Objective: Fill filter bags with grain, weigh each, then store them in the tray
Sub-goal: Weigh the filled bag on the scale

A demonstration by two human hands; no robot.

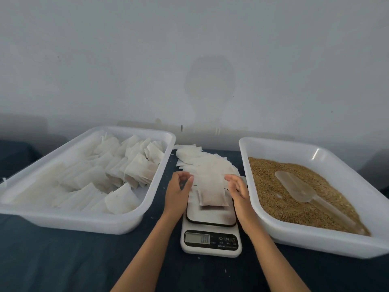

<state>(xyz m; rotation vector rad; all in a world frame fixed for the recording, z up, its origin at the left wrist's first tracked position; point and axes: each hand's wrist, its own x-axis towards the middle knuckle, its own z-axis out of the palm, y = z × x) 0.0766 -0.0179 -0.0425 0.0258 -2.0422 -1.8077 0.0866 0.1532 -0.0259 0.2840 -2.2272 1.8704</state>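
Observation:
A filled filter bag (212, 193) lies on the platform of a white digital scale (211, 232) at the centre of the table. My left hand (179, 187) pinches the bag's top left edge with thumb and curled fingers. At the top right edge, my right hand (236, 185) holds the bag the same way. Left of the scale, a white storage tray (88, 221) holds several filled bags (134, 168). On the right, a second white tray (315, 242) is full of brown grain (271, 186), with a clear plastic scoop (299, 189) lying on it.
A loose pile of empty filter bags (202, 161) lies on the dark tablecloth (63, 264) just behind the scale, between the two trays. A plain wall stands close behind the table. The scale's display (197, 239) is too blurred to read.

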